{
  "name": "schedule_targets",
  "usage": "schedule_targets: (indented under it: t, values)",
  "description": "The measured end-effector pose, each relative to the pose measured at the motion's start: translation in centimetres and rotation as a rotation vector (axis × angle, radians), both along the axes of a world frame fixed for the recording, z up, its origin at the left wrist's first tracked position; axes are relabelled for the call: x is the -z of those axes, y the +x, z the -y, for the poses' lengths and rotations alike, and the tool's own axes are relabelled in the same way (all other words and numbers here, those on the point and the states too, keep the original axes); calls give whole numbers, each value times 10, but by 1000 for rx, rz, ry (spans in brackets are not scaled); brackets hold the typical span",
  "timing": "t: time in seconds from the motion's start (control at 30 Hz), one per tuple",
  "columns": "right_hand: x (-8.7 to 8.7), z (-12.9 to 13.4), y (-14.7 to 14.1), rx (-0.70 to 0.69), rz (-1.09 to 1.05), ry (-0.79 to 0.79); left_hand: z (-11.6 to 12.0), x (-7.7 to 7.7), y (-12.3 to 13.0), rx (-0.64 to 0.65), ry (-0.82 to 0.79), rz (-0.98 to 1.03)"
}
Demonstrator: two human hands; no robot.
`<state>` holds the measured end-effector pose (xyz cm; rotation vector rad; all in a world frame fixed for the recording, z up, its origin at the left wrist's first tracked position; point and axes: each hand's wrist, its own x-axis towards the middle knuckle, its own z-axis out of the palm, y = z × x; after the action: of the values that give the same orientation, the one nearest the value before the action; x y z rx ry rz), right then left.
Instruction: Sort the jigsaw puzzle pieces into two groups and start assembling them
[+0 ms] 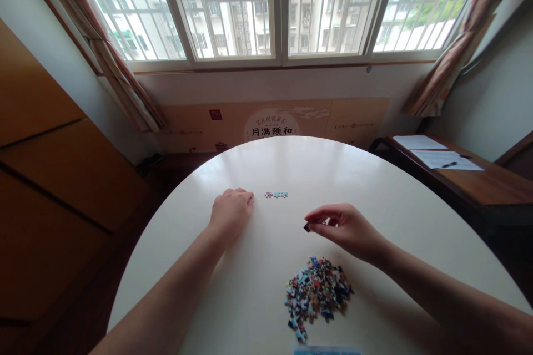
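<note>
Between the thumb and fingertips of my right hand (343, 230) is a dark jigsaw puzzle piece (307, 227), raised a little over the table. My left hand (231, 213) rests on the white tabletop with its fingers curled in; its palm is hidden, and no piece shows in it. Just right of that hand, a short row of puzzle pieces (276, 194), pink at the left and turquoise at the right, lies flat. Nearer to me, below my right hand, is a heap of mixed-colour puzzle pieces (318, 291).
The round white table (200, 310) has a curved far edge near the window wall. A blue flat item (327, 350) is cut off at the bottom of the view. On the right, a wooden side table (495, 180) bears papers (447, 160) and a pen.
</note>
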<state>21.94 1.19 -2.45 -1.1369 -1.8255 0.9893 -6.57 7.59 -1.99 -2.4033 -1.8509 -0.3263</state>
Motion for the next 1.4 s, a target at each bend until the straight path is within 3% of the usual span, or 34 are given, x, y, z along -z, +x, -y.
schedule_targets:
  t: [0.07, 0.13, 0.3, 0.43, 0.63, 0.77, 0.93, 1.23, 1.4]
  values:
    - [5, -1, -1, 48, 92, 258, 2, -3, 2, -51, -36, -36]
    - [10, -2, -3, 69, 148, 400, 6, -6, 9, -76, -47, -56]
    - [19, -3, -14, 16, 175, 425, 30, -17, 38, 92, 30, -9]
    - [13, -6, -7, 21, 288, 598, 50, -23, 56, 204, 16, -12]
    - [-3, -21, 24, 220, 277, 732, 63, -25, 63, 375, -138, -6]
    - [2, -28, 29, 253, 249, 733, 66, -25, 66, 408, -223, -32]
    - [10, -30, 26, 244, 213, 715, 64, -21, 66, 443, -207, -42]
    - [21, -34, 30, 271, 222, 632, 10, -9, 15, 222, -94, 110]
    - [20, -33, 29, 277, 216, 619, 10, -15, 10, 42, 21, 103]
